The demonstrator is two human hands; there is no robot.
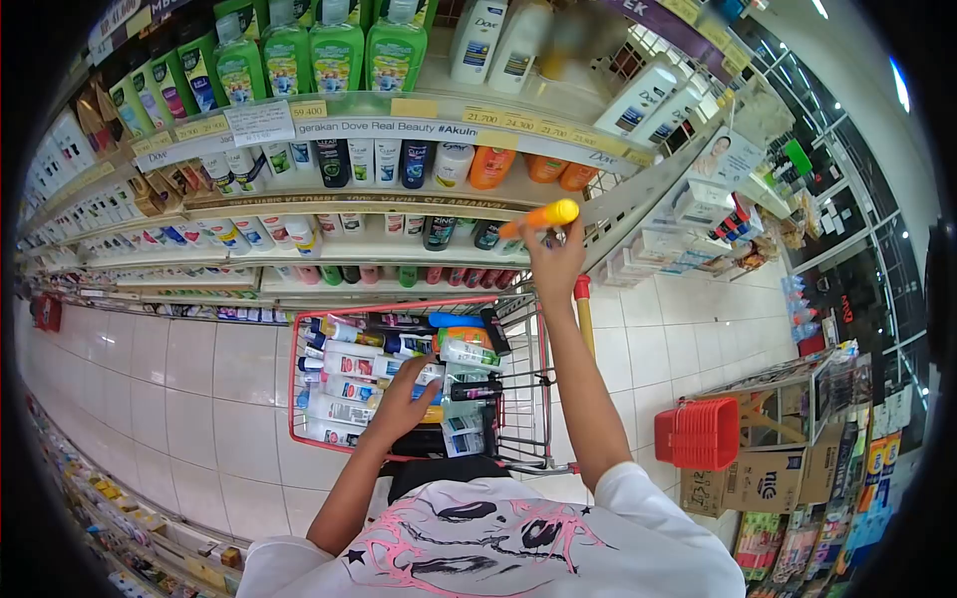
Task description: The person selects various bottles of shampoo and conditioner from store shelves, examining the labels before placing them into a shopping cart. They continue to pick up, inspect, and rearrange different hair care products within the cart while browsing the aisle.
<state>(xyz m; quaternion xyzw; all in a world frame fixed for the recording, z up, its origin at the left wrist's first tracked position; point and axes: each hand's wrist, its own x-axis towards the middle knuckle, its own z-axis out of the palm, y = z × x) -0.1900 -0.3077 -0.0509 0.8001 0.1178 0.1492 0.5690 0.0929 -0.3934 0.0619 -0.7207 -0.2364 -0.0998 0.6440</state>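
Glossy, pale square tiles (643,321) are laid across the shop floor, with thin grout lines left visible between them. Along the far side, a tall, pale shelf unit with flat tiers (399,105) is stocked with rows of plastic bottles, and its smooth front edge is lined with small yellow paper price labels (498,118). On the top tier, translucent green bottles with clear caps (329,55) are lined up beside smooth white bottles with dark lettering (481,40); below them, rounded, glossy orange bottles (491,167) are set near the right end.

In front of the lower tiers, a slim orange plastic bottle with a rounded yellow end (538,216) is gripped by the fingers of the right hand (556,249) and held tilted nearly level, its yellow end turned to the right. The left hand (404,402) is held over a metal wire cart with a red rim (292,384), its fingers loosely spread and nothing clasped; whether the packages beneath are touched cannot be told. The cart is heaped with smooth white tubes and bottles (349,366), mostly laid on their sides. To the right, ribbed red plastic baskets (696,436) are stacked near a flat-sided brown cardboard box (763,480).
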